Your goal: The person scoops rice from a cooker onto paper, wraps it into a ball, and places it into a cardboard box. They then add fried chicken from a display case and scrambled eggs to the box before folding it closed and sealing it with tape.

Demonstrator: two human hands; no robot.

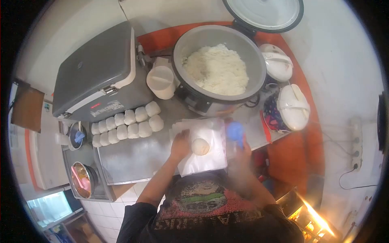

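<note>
Steel is spreading across the work table point(133, 158), and on its far left a big grey cooler box point(97, 69) is standing shut, blocking the space behind the packets. Next to it, a large cooker point(214, 34) is standing open beyond the papers; white rice point(223, 69) is filling much of its pot, and its raised lid point(269, 14) is leaning back. White paper sheets point(202, 164) are lying stacked at the near edge. Two jars with white lids, the nearer jar point(295, 109) and the farther jar point(279, 65), are standing right of the cooker, while a pale canister point(161, 83) is sitting between cooler and cooker. At the left, a bowl point(92, 172) is holding orange food and a pink utensil point(75, 177); a smaller dark pan point(73, 133) is holding a blue utensil point(79, 137). The left hand point(181, 146) is resting on the sheets' left side; whether it is pinching any, I cannot tell. The right hand point(242, 156), blurring, is holding a blue item point(235, 131) beside the sheets. White packets point(133, 130) are sitting in two rows before the cooler. One pale round mound point(200, 147) is lying on the top sheet, between the hands.
</note>
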